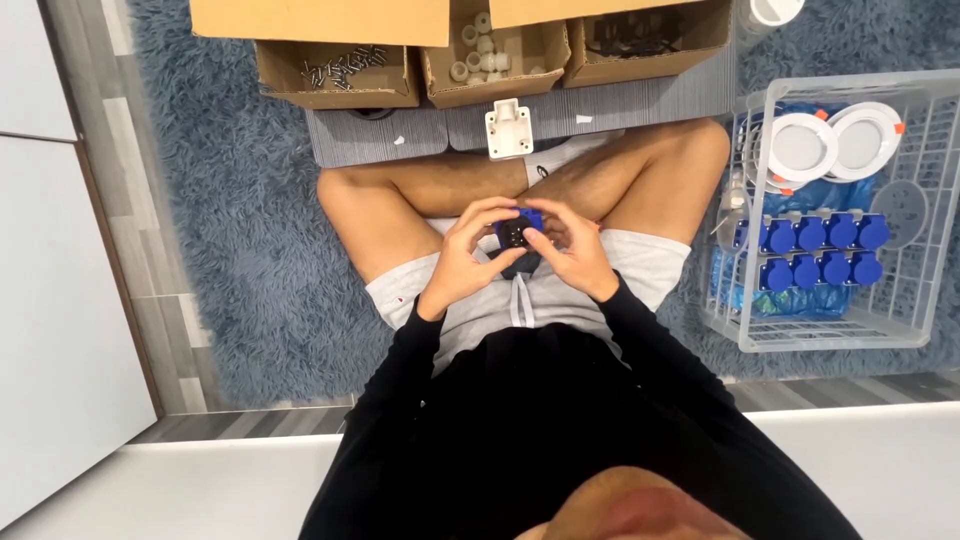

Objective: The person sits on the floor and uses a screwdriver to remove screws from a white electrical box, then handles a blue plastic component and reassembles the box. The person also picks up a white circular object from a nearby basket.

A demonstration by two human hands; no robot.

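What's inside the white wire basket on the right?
The white wire basket holds two rows of blue socket parts, two round white light fittings, a grey round disc and blue plastic wrapping. Whatever lies beneath the blue parts and the wrapping is covered.

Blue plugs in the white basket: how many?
8 visible in the basket: a top row of four and a bottom row of four. More may be hidden under the blue bag. A similar blue part is in the hands, outside it.
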